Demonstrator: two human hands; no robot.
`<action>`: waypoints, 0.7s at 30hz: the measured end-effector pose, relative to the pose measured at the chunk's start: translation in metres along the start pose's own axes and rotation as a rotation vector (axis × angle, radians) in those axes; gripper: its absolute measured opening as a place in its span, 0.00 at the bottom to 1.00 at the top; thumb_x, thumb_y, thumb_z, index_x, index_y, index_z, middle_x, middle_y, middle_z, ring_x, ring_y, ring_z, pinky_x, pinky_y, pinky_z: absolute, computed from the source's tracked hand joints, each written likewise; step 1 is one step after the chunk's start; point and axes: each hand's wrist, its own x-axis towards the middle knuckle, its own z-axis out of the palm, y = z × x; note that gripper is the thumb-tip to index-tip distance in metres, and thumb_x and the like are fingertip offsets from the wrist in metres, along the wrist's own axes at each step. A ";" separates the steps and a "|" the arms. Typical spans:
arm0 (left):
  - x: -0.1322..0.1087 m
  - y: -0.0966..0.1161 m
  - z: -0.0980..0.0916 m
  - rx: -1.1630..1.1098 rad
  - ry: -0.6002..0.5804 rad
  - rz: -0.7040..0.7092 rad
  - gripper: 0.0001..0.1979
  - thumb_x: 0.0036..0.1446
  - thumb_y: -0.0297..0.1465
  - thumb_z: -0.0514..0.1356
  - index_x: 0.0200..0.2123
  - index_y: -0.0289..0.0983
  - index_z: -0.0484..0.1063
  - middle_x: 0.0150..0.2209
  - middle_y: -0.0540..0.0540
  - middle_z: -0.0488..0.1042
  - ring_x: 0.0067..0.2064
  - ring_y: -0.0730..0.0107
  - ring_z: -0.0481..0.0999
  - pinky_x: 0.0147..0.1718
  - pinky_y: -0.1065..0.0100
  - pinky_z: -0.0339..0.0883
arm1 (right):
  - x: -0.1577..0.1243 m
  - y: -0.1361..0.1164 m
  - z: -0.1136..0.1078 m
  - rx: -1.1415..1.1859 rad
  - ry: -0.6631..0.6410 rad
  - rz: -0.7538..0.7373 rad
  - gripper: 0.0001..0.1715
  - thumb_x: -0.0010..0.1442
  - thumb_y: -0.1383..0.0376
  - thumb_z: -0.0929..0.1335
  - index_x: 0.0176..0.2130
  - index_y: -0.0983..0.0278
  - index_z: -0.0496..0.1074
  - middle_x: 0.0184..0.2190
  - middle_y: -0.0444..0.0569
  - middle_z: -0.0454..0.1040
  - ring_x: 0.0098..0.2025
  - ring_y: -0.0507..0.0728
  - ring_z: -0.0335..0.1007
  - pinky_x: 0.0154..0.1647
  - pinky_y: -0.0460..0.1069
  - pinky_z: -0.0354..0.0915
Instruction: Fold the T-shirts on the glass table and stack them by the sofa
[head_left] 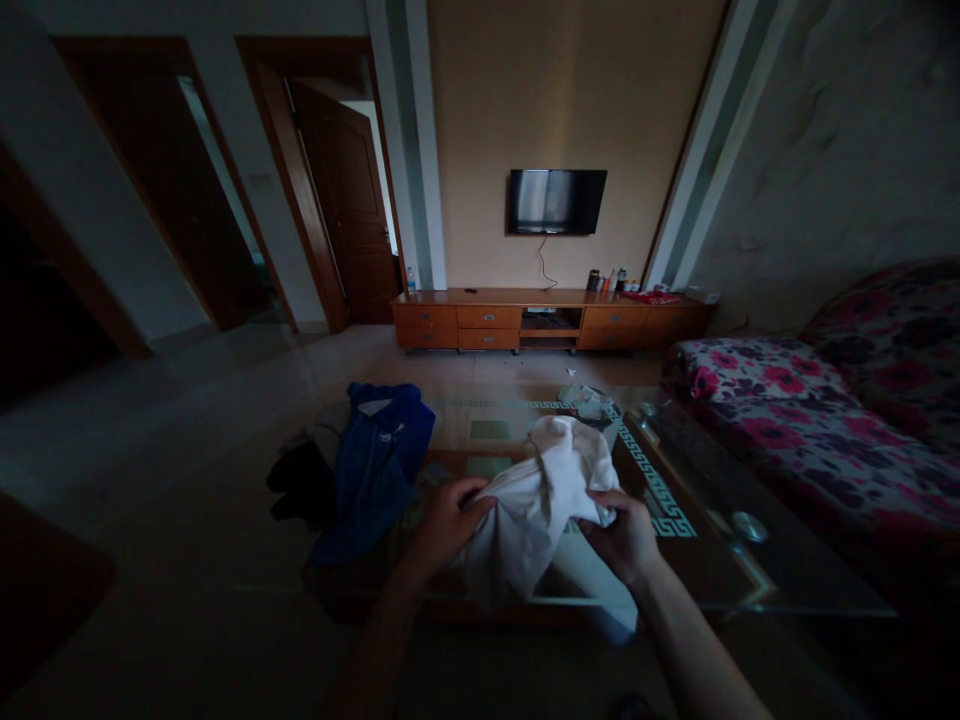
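A crumpled white garment (541, 490) is held up between my two hands, above the near side of the glass coffee table (795, 585). My left hand (450, 525) pinches its left edge between thumb and fingers. On the other side, my right hand (621, 535) grips a bunched fold. Part of the cloth hangs down below my hands, and its exact kind of clothing cannot be made out. Left of my left hand, a blue garment (379, 460) lies over the table's left end, with black clothing (301, 485) beside it.
A floral sofa (780, 440) stands at the right. Across the room, a long wooden TV cabinet (487, 318) carries several bottles (607, 280) below a wall-mounted television (556, 202). A wooden door (345, 190) stands ajar at the back left. Crumpled clear plastic (585, 398) lies at the table's far edge.
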 end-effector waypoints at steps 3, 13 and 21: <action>0.000 0.005 -0.003 -0.033 0.015 0.017 0.13 0.58 0.40 0.61 0.38 0.37 0.77 0.37 0.44 0.79 0.42 0.58 0.77 0.43 0.64 0.68 | 0.006 0.002 -0.004 0.023 0.055 0.031 0.12 0.36 0.70 0.74 0.27 0.62 0.73 0.24 0.42 0.76 0.27 0.54 0.70 0.29 0.49 0.69; -0.005 0.003 0.020 -0.353 0.058 -0.091 0.15 0.56 0.44 0.62 0.37 0.38 0.71 0.34 0.49 0.73 0.39 0.66 0.73 0.39 0.70 0.65 | 0.010 0.038 -0.006 -0.512 0.216 -0.289 0.26 0.43 0.57 0.79 0.42 0.57 0.73 0.37 0.47 0.77 0.40 0.59 0.72 0.38 0.50 0.67; 0.000 -0.005 0.020 -0.335 0.267 -0.177 0.25 0.55 0.53 0.62 0.41 0.37 0.76 0.41 0.44 0.79 0.47 0.58 0.76 0.46 0.64 0.68 | -0.002 0.047 0.011 -0.418 -0.147 0.008 0.31 0.43 0.54 0.79 0.45 0.62 0.74 0.34 0.46 0.79 0.30 0.54 0.71 0.31 0.47 0.64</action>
